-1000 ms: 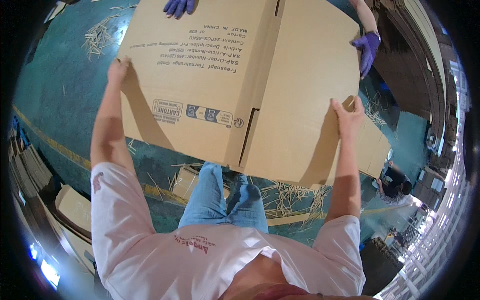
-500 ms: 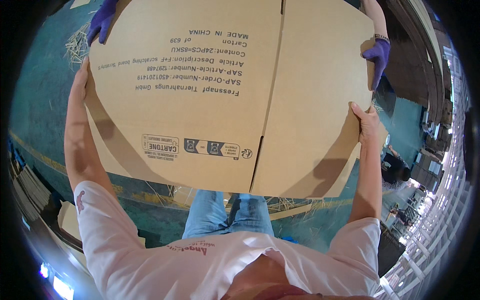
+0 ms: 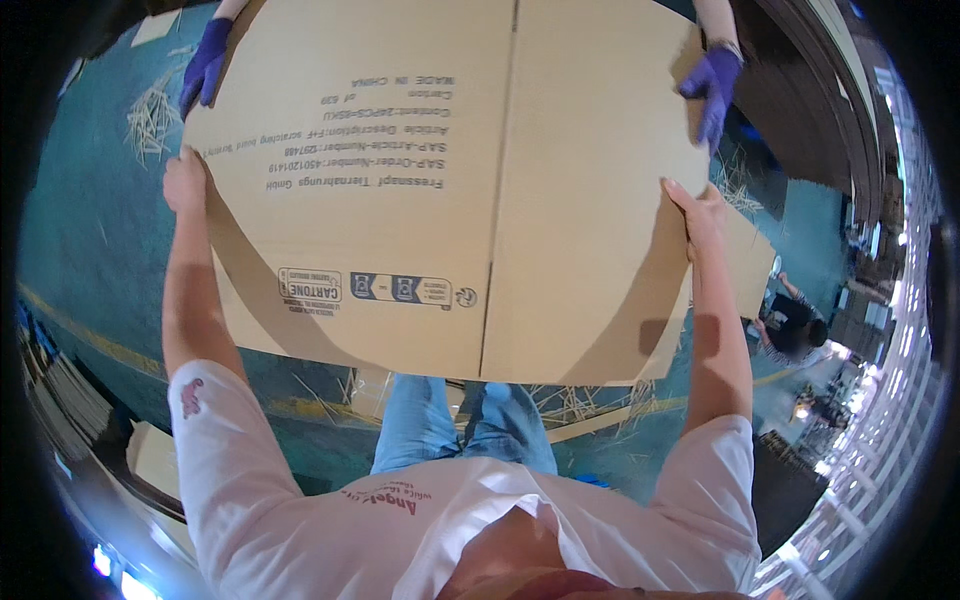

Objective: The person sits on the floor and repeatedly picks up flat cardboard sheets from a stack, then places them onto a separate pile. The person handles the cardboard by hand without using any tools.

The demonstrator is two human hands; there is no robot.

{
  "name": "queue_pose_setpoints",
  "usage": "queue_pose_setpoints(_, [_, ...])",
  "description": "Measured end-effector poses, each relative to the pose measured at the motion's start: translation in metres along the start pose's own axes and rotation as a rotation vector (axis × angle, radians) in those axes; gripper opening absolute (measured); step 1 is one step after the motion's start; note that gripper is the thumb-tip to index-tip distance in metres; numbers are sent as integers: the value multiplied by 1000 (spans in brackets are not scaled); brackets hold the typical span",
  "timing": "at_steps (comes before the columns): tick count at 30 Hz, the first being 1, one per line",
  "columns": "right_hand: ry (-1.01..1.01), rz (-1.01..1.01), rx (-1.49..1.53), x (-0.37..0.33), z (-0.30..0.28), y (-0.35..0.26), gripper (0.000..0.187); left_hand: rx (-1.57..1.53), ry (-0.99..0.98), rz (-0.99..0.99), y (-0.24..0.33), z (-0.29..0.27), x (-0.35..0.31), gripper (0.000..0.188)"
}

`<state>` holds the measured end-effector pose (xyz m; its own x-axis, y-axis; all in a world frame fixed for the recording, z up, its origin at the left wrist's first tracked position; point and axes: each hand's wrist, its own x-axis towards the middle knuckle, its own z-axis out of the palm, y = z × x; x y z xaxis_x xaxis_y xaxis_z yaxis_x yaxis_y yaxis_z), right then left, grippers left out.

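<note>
A large brown cardboard sheet [image 3: 370,225] with dark print and slots spans the space in front of me. My left hand [image 3: 185,180] grips its left edge. On the opposite edge my right hand [image 3: 702,215] is closed, thumb on top and fingers hidden beneath. Another person's purple-gloved hands hold the same sheet farther off: one glove [image 3: 207,68] at the far left edge, the other glove [image 3: 714,92] at the far right, its fingers spread on the board.
Cardboard offcut strips [image 3: 152,122] litter the green floor [image 3: 90,220], with more scraps around my feet. Flat cardboard stacks [image 3: 65,405] stand at the left, and dark stacks [image 3: 810,100] rise at the far right. Another person [image 3: 795,322] is at work on the right.
The sheet has shifted a little to the left in view, and its right edge has come inward. My right hand and the gloved right-side hand moved left with it; both my hands keep their hold.
</note>
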<state>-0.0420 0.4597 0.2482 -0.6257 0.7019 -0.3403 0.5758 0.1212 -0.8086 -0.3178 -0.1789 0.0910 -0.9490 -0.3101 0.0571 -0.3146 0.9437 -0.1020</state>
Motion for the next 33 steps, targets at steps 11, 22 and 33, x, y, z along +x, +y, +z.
queue_pose_setpoints(11, [-132,-373,-186,8,-18,30,66,-1003,-21,390,111,-142,-331,41])
queue_pose_setpoints(22, [-50,-121,-12,-119,-163,455,38,-857,-1145,752,352,-118,-739,35])
queue_pose_setpoints(33, [-372,287,-433,-208,-245,621,37,-609,-1352,7,580,352,-847,90])
